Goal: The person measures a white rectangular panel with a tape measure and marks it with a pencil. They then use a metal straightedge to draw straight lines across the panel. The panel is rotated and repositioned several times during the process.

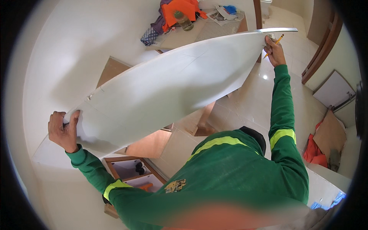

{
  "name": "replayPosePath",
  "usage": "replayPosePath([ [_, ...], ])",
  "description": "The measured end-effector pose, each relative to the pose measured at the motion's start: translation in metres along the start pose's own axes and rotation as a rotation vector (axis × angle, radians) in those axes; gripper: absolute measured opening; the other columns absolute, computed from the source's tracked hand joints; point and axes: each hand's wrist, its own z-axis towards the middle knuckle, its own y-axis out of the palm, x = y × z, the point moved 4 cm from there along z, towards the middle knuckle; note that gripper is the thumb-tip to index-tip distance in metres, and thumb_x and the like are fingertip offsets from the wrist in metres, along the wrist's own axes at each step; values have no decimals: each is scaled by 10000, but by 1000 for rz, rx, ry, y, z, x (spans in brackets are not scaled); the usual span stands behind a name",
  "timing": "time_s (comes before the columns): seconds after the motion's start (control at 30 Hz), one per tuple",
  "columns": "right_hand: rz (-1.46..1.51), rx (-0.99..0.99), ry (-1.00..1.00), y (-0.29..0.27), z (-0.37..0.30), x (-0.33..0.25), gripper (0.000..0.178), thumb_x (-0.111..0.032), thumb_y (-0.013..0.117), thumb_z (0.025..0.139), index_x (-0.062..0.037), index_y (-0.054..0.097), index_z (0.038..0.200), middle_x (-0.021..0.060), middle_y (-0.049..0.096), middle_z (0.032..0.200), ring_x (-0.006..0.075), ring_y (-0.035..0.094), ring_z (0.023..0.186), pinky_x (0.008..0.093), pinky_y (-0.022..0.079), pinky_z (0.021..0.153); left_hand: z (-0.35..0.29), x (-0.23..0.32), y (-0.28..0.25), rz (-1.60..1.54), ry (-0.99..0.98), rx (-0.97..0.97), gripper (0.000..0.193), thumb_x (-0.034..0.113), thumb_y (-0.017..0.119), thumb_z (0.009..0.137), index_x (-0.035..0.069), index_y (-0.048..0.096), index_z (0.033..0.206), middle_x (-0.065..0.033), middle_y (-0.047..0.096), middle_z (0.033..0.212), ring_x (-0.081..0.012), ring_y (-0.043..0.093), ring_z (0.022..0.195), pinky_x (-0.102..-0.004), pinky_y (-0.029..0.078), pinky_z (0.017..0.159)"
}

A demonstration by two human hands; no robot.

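A long white panel [165, 84] stretches across in front of me, with faint pencil-like lines on its face. My left hand [64, 132] grips its left end, thumb over the face and fingers behind the edge. At the far right end, my right hand [274, 53] is closed at the panel's corner, and a yellow pencil [279, 39] is held in its fingers. Just above that hand, a thin silvery metal strip [283, 30] runs along the panel's upper edge and sticks out past its end. How the strip is held is hidden.
Behind the panel, a work surface [207, 32] bears orange cloth [180, 13], a bottle [183, 22] and cables. Below, an open wooden cabinet frame [132, 172] stands at left. A door frame [324, 50] rises at right, near a leaning white board [334, 89] and brown sheet [329, 134].
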Motion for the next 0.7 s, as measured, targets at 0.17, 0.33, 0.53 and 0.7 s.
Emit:
replayPosePath([
  [0.17, 11, 48, -41, 5, -1, -2, 198, -197, 777, 977, -69, 628, 1005, -91, 445, 709, 24, 331, 540, 213, 293, 489, 20, 15, -16, -28, 107, 76, 427, 339, 916, 736, 61, 594, 778, -64, 534, 724, -272, 480, 642, -361, 399, 606],
  [0.33, 19, 103, -62, 6, -10, 6, 217, -206, 763, 989, -45, 640, 1065, -91, 458, 726, 18, 342, 545, 199, 280, 474, 38, 23, -21, 33, 148, 118, 450, 365, 924, 731, 52, 606, 787, -68, 521, 706, -238, 470, 620, -339, 398, 582],
  [0.53, -114, 198, -28, -21, -27, 35, 384, -324, 734, 1009, -40, 658, 1257, -65, 638, 964, 10, 380, 577, 201, 306, 498, 45, 32, -31, 41, 122, 122, 514, 481, 932, 694, 80, 612, 727, -35, 493, 637, -193, 442, 559, -336, 363, 520],
  [0.7, -89, 356, 194, -94, -77, 125, 397, -451, 753, 976, -103, 699, 1158, -36, 677, 960, 23, 424, 581, 212, 305, 505, 46, 35, -32, 79, 128, 128, 538, 543, 911, 695, 99, 607, 697, -5, 498, 620, -168, 444, 544, -318, 360, 506],
])
